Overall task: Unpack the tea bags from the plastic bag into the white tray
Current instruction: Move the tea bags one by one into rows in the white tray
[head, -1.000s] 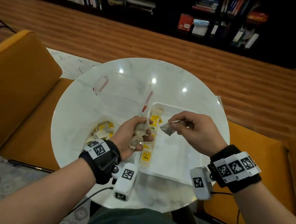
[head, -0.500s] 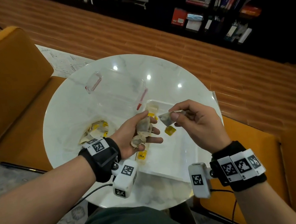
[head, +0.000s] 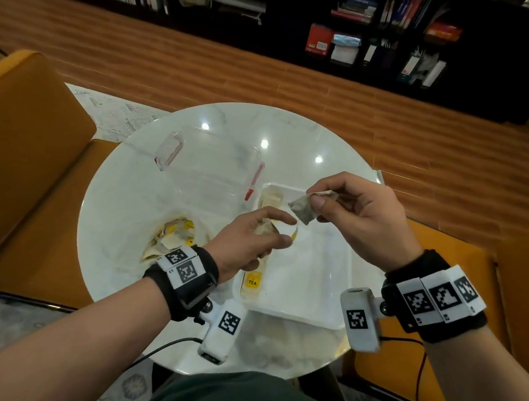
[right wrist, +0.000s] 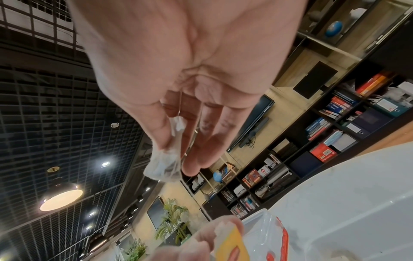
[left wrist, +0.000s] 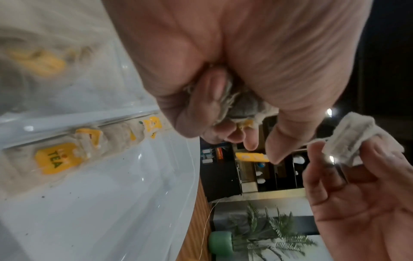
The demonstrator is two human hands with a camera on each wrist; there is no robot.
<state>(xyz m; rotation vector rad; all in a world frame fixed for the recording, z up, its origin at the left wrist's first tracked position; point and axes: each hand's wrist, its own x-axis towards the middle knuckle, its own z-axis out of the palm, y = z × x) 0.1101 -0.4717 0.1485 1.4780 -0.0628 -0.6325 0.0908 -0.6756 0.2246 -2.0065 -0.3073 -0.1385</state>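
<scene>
My left hand [head: 280, 231] hovers over the white tray [head: 329, 269], its fingers curled round a clump of tea bags [left wrist: 241, 107], its thumb and forefinger at a yellow tag [left wrist: 252, 157]. Just to its right, my right hand [head: 315, 202] pinches a single tea bag [head: 303, 210] between thumb and forefinger, with the other fingers straight; the right wrist view shows that tea bag [right wrist: 163, 169] hanging from the fingertips. Several tea bags with yellow tags [head: 252, 282] lie along the tray's left wall. The plastic bag [head: 170, 236], with more tea bags in it, lies left of the tray.
A clear lidded container with red clips [head: 212, 173] stands behind the tray on the round white table [head: 121, 199]. Orange sofa seats [head: 14, 149] flank the table. Dark bookshelves [head: 385, 33] line the far wall.
My right hand has lifted its tea bag a little higher. My left fingers have stretched toward the yellow tag that hung below it and now touch it.
</scene>
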